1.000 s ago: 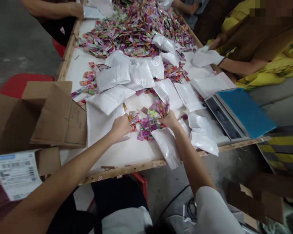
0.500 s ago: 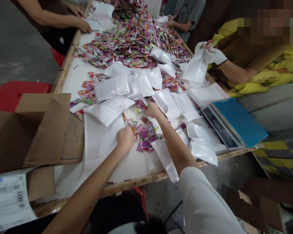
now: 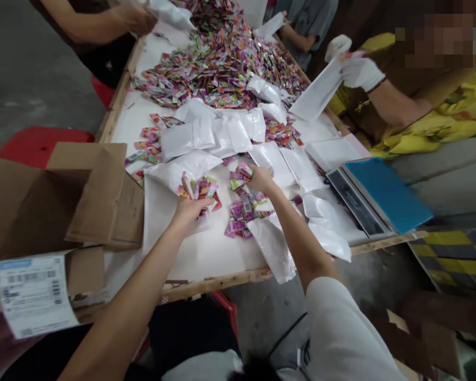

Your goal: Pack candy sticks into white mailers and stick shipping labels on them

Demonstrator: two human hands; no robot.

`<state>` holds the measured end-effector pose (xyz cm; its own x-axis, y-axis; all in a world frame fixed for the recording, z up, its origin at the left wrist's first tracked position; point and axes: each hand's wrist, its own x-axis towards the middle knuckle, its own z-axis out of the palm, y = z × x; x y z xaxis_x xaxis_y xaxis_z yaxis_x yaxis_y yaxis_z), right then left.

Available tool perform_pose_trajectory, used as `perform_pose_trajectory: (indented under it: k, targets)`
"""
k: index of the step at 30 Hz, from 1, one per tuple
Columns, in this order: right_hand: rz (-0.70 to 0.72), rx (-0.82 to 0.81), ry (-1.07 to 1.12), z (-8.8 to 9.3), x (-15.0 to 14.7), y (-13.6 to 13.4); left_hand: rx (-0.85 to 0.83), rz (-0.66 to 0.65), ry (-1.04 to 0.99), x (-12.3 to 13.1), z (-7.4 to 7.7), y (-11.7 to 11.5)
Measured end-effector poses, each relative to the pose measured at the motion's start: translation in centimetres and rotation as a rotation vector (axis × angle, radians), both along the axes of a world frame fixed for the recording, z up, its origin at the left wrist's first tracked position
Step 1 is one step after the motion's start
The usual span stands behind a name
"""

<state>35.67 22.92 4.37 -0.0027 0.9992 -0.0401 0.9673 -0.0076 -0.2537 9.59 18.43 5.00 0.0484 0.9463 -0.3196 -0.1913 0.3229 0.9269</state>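
Note:
My left hand (image 3: 191, 209) is closed around a bunch of small colourful packets (image 3: 203, 189), just above a flat white mailer bag (image 3: 154, 203). Several more packets (image 3: 243, 210) lie loose on the white tabletop between my arms. My right hand (image 3: 261, 179) is closed on a few pink and green packets (image 3: 239, 174) beyond that loose pile; its fingertips are partly hidden. Filled white bags (image 3: 188, 140) lie past both hands, and another white bag (image 3: 275, 244) sits beside my right forearm at the table's near edge.
A large heap of packets (image 3: 218, 63) covers the far table. An open cardboard box (image 3: 103, 203) stands at left, a scale with a blue plate (image 3: 388, 190) at right. Co-workers handle white bags around the table; one wears white gloves (image 3: 363, 73).
My left hand has moved left and lifted from the loose pile with a bunch of packets. My right hand has shifted slightly right. The gloved co-worker's bag is raised and tilted.

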Motion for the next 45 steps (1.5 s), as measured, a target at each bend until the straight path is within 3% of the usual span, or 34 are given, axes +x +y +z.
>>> perform_pose_trajectory:
  k: [4,7,9,12,15,17,21,26,31,41,45]
  targets:
    - [0.074,-0.007,-0.068,-0.7,-1.3,1.5,-0.013,-0.008,-0.172,-0.7,0.4,-0.1]
    - [0.026,0.034,0.002,-0.7,-1.1,1.6,-0.057,-0.003,-0.285,-0.9,0.4,-0.5]
    - [-0.142,0.138,0.212,-0.5,-0.8,1.3,-0.064,0.006,-0.331,-1.0,0.3,-1.0]
    - [-0.386,0.393,0.716,0.5,-0.6,0.5,-0.04,-0.023,-0.377,-1.2,0.3,-1.8]
    - [-0.31,0.57,1.143,2.3,-1.3,-0.7,-0.05,-0.066,-0.436,-1.2,0.1,-2.2]
    - [-0.214,0.528,1.345,3.4,-2.2,-1.8,-0.076,-0.093,-0.479,-1.2,-0.3,-2.2]
    - [-0.175,0.243,1.576,4.1,-5.0,-4.7,-0.134,-0.17,-0.5,-1.2,-1.4,-1.9]
    - [-0.247,-0.026,1.672,3.1,-8.5,-7.6,-0.132,-0.186,-0.398,-1.0,-1.9,-2.2]
    - [-0.199,-0.147,1.661,2.6,-10.1,-8.7,-0.034,-0.189,-0.265,-0.2,-1.0,-2.9]
    - [-0.067,-0.034,1.437,3.1,-9.7,-10.0,-0.056,-0.176,-0.241,0.4,0.3,-4.3]
    - [-0.054,-0.067,1.408,2.8,-9.6,-10.2,-0.057,-0.184,-0.292,0.3,1.0,-4.6]
